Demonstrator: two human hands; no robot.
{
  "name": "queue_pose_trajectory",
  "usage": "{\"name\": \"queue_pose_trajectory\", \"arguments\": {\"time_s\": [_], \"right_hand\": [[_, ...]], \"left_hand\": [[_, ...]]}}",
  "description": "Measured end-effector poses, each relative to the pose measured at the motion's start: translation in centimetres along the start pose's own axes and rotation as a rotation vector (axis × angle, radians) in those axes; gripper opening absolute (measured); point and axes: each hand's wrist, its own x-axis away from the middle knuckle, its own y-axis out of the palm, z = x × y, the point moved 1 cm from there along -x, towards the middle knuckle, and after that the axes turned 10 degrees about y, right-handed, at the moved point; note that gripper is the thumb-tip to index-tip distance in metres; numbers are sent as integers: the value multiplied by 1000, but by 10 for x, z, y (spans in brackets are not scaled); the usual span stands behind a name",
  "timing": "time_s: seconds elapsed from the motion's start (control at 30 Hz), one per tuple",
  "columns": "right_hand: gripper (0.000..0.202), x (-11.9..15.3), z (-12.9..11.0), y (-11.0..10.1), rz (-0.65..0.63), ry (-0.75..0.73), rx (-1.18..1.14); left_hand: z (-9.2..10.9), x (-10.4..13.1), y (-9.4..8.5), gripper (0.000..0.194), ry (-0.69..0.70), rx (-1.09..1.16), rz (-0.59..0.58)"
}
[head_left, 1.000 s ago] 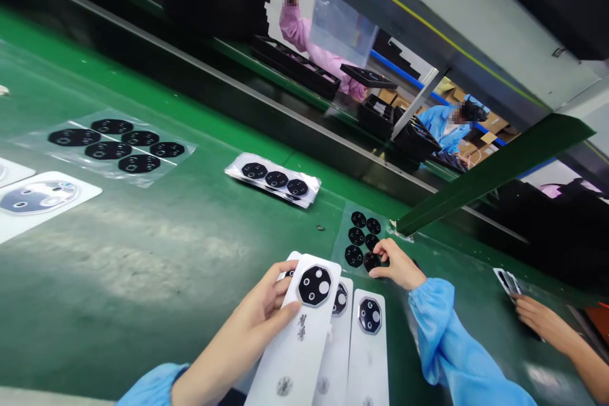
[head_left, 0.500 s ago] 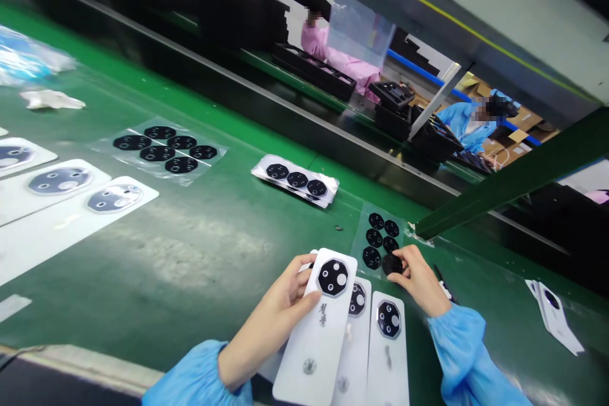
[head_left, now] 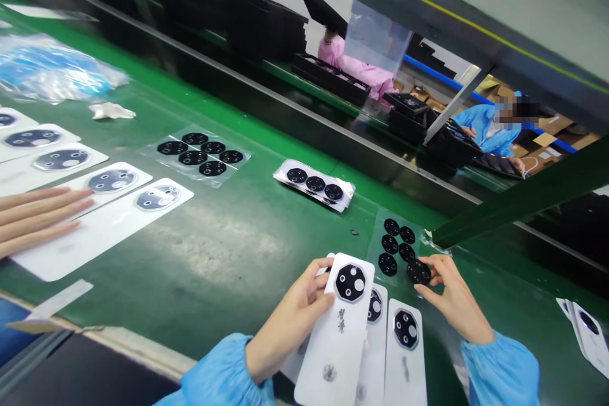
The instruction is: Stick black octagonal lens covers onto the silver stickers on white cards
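Observation:
My left hand (head_left: 297,314) is closed on a white phone-shaped panel (head_left: 333,346) with a black octagonal disc near its top. Two similar panels, a middle one (head_left: 373,355) and a right one (head_left: 406,361), lie partly beside and under it. My right hand (head_left: 451,295) pinches a black octagonal disc (head_left: 418,271) at the lower right corner of a clear sheet (head_left: 375,247). Several more black discs are on that sheet.
Another person's hand (head_left: 38,219) rests on white panels (head_left: 137,228) at the left. A disc sheet (head_left: 200,155), a small stack (head_left: 314,184), a plastic bag (head_left: 57,70) and panels (head_left: 587,336) lie on the green table. A green post (head_left: 523,196) slants at right.
The view has shifted left, and another person's hand has appeared over the left panels. The disc in my right hand has moved slightly away from the other discs on the sheet.

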Motion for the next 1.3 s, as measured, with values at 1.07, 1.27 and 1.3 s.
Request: {"name": "queue_pose_trajectory", "arguments": {"time_s": [1.07,1.27,1.3], "right_hand": [[32,47,-113,6,-38,-156,-43],[33,46,-111,6,-34,-137,-27],[33,46,-111,6,-37,-140,-27]], "left_hand": [[-2,3,-2,56,1,48,-28],[-4,3,-3,58,12,55,-45],[-4,3,-3,57,14,53,-43]]}}
